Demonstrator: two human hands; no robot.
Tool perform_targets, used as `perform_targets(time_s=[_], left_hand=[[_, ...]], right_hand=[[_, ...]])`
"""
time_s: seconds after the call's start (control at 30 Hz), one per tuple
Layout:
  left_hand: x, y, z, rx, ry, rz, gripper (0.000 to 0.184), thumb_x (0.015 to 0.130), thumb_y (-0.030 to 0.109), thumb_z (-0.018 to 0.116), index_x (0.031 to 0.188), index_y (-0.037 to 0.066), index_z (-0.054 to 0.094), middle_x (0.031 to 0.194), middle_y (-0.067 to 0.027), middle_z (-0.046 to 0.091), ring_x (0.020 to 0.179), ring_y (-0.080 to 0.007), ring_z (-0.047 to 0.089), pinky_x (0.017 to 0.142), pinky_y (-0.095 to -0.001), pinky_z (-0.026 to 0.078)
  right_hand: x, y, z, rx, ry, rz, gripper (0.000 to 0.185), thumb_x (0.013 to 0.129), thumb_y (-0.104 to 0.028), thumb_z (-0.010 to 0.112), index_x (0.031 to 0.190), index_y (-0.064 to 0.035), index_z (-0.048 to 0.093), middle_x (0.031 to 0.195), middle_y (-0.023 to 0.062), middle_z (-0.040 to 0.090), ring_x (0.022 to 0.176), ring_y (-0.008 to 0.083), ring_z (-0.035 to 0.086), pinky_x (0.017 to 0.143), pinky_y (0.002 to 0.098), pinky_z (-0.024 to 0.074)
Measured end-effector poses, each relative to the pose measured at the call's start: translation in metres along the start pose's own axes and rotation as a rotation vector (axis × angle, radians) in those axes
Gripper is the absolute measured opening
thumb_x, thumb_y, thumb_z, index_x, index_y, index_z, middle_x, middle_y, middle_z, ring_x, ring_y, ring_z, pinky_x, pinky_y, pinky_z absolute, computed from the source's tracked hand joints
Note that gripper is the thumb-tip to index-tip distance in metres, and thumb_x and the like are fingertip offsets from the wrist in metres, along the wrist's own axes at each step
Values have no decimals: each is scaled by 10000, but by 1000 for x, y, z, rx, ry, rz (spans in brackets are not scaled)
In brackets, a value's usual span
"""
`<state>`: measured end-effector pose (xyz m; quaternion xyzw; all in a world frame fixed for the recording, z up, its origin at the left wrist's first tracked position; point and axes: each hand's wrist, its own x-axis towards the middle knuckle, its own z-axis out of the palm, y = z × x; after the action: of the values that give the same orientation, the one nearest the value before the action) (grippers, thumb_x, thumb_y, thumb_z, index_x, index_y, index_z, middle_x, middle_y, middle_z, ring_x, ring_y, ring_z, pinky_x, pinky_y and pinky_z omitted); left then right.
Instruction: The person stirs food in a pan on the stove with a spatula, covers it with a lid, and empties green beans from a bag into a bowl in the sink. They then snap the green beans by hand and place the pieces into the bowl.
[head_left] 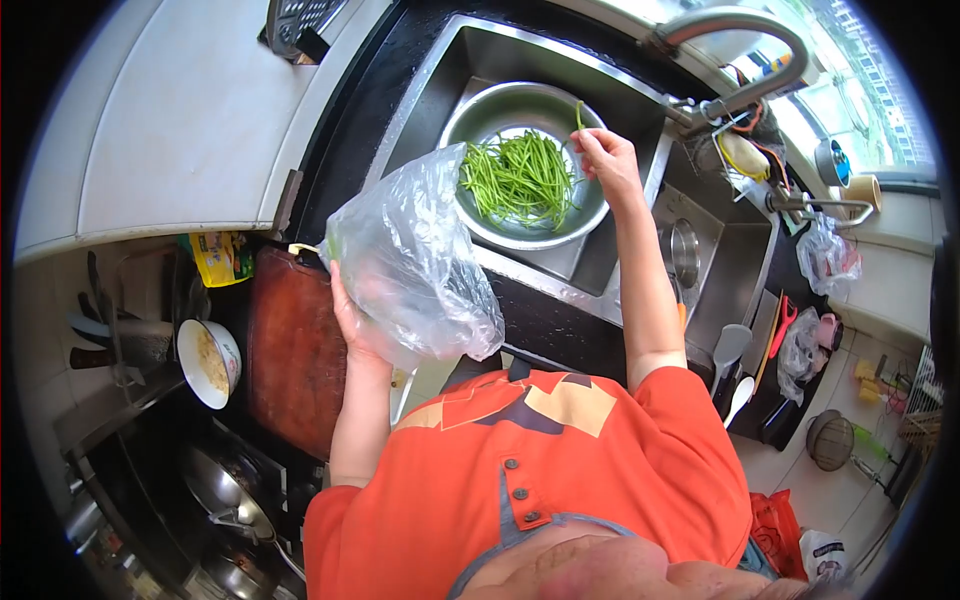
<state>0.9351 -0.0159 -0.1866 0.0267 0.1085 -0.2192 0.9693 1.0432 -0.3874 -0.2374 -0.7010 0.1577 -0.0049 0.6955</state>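
Kitchen sink point(440, 75) with a steel bowl point(490, 118) sitting in it, so I'm using the bowl as the landmark. Right hand point(612, 165) is at the bowl's right edge, fingertips pinched on a single green bean point(580, 114), long axis pointing roughly away from the body. The bean pile point(518, 180) lies inside the bowl, just left of that hand, which is way nearer. Left hand point(350, 315) grips a clear plastic bag point(410, 255) nearer the body, overlapping the bowl's left edge, most fingers hidden
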Motion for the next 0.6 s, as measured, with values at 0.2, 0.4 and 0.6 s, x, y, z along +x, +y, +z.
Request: perform_targets(time_s=[0.2, 0.4, 0.6], left_hand=[[2, -82, 36, 336, 191, 36, 765, 888, 664, 331, 1434, 129, 308, 1410, -124, 397, 1261, -328, 402, 1071, -500, 295], [-23, -154, 27, 186, 190, -199, 622, 947, 512, 319, 1390, 77, 362, 1370, -153, 436, 1229, -342, 441, 1038, -496, 353], [-78, -188, -23, 683, 92, -214, 496, 976, 366, 378, 1355, 47, 399, 1297, -123, 495, 1168, -261, 501, 1029, -403, 383]], right_hand=[[-86, -30, -42, -248, 167, -153, 217, 865, -213, 598, 869, -33, 720, 627, -37, 571, 603, 37, 457, 558, 223, 363], [-169, -53, -59, -74, 28, -219, 178, 857, -152, 648, 915, 8, 702, 644, -48, 572, 597, 28, 452, 534, 222, 366], [-241, -69, -87, 114, 33, -226, 144, 857, -131, 672, 914, -6, 714, 690, -47, 615, 600, 9, 482, 523, 187, 371]])
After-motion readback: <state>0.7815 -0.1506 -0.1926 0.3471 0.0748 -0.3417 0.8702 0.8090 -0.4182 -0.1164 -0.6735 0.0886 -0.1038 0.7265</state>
